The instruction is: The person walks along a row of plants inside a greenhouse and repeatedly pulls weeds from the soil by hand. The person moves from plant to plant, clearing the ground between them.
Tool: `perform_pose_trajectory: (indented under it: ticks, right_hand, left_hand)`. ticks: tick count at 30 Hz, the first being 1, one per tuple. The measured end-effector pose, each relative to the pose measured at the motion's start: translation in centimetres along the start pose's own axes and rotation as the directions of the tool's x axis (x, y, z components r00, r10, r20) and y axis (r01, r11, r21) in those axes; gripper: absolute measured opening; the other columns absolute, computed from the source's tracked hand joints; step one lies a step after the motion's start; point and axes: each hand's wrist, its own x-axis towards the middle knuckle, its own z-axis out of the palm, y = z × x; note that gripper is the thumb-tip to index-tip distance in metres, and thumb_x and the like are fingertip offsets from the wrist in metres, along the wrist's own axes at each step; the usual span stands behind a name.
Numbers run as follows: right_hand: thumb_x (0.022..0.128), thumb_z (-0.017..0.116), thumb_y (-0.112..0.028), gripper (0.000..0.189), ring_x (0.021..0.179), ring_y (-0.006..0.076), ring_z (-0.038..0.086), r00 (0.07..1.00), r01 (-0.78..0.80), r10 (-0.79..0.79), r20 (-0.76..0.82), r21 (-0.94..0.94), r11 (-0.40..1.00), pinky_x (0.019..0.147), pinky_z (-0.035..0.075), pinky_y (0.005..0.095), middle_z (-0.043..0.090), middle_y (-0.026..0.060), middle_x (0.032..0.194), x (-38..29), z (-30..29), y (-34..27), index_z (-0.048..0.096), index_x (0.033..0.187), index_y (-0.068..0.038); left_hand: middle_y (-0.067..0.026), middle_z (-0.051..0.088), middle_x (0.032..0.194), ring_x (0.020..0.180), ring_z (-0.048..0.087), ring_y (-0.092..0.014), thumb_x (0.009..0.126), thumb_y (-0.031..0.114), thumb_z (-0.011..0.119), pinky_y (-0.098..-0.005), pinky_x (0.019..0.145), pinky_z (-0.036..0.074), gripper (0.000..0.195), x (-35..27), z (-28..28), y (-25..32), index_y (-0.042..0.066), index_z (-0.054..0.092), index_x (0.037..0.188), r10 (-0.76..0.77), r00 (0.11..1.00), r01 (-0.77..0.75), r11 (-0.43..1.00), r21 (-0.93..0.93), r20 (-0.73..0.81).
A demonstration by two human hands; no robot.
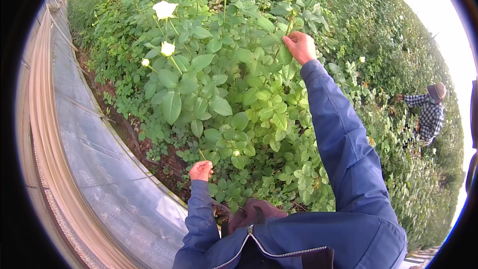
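My right hand (pixel 301 46) reaches far out at the upper right, its thumb and fingers pinched around a leafy rose stem (pixel 289 26). The top of that stem is among leaves, and its lower part is hidden behind foliage. Low in front of my body, my left hand (pixel 201 170) pinches a thin yellowish strand (pixel 202 155), perhaps a twig or tie; its lower end is hidden in the fingers. Between my hands grows a dense rose bush (pixel 220 104). An open white rose (pixel 164 10), a half-open white rose (pixel 167 49) and a smaller bud (pixel 145 62) stand on its left side.
Plastic sheeting (pixel 97 142) and a gathered fabric roll (pixel 46 119) run along the left, beside a strip of soil (pixel 134 138). More rose rows (pixel 392 26) fill the right. A person in a checked shirt (pixel 429 116) stands among them. A small bud (pixel 236 152) sits low nearby.
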Motion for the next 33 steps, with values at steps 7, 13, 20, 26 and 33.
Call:
perform_pose_trajectory:
  ticks: [7,13,20,26,33]
  right_hand:
    - [0.081,0.069,-0.042,0.034,0.083,0.0359,0.069,0.989,-0.126,0.118,-0.092,-0.085,0.988,0.078,0.054,0.0446,0.071,0.0175,0.083,-0.7,2.2,0.3,0.074,0.088,-0.009]
    - [0.086,0.064,-0.041,0.034,0.081,0.0367,0.068,0.963,-0.229,0.216,-0.163,-0.06,0.972,0.075,0.053,0.0467,0.07,0.0161,0.083,-2.3,3.3,-0.8,0.069,0.085,-0.008]
    - [0.087,0.062,-0.041,0.033,0.079,0.0357,0.068,0.954,-0.212,0.187,-0.236,-0.086,0.973,0.073,0.053,0.0462,0.07,0.0157,0.082,-1.8,2.7,-0.6,0.069,0.092,-0.009]
    - [0.082,0.062,-0.034,0.027,0.078,0.0361,0.067,0.928,-0.287,0.283,-0.241,0.02,0.958,0.072,0.053,0.0446,0.07,0.0166,0.082,-0.8,2.8,0.5,0.069,0.083,-0.008]
    - [0.087,0.066,-0.025,0.025,0.07,0.0103,0.059,0.872,-0.393,0.487,0.056,0.674,0.626,0.064,0.048,0.029,0.069,0.0028,0.08,-0.5,4.7,2.6,0.073,0.089,-0.001]
  left_hand:
    - [-0.008,0.07,0.079,0.055,0.062,-0.011,0.084,0.013,0.076,-0.0218,0.045,0.045,0.021,-2.6,-2.8,-1.9,0.001,0.065,0.097,-0.092,0.995,0.093,0.995,0.047,-0.027]
    - [-0.0076,0.069,0.077,0.055,0.062,-0.012,0.083,0.013,0.075,-0.0222,0.045,0.045,0.021,-1.7,-4.2,-0.2,0.002,0.065,0.097,-0.096,0.995,0.097,0.985,0.145,-0.017]
    - [-0.0087,0.069,0.078,0.058,0.064,-0.013,0.084,0.01,0.075,-0.0234,0.046,0.047,0.022,-1.5,-5.6,2.0,-0.001,0.063,0.099,-0.071,0.997,0.071,0.99,0.124,-0.001]
    - [-0.0087,0.069,0.081,0.058,0.065,-0.013,0.084,0.01,0.075,-0.0235,0.046,0.046,0.024,-1.5,-5.1,2.8,-0.001,0.062,0.101,-0.056,0.998,0.053,0.993,0.106,0.026]
    - [-0.0093,0.07,0.081,0.059,0.066,-0.015,0.084,0.01,0.075,-0.0239,0.047,0.047,0.024,-1.4,-5.3,2.8,-0.001,0.062,0.1,-0.057,0.998,0.054,0.995,0.083,0.03]
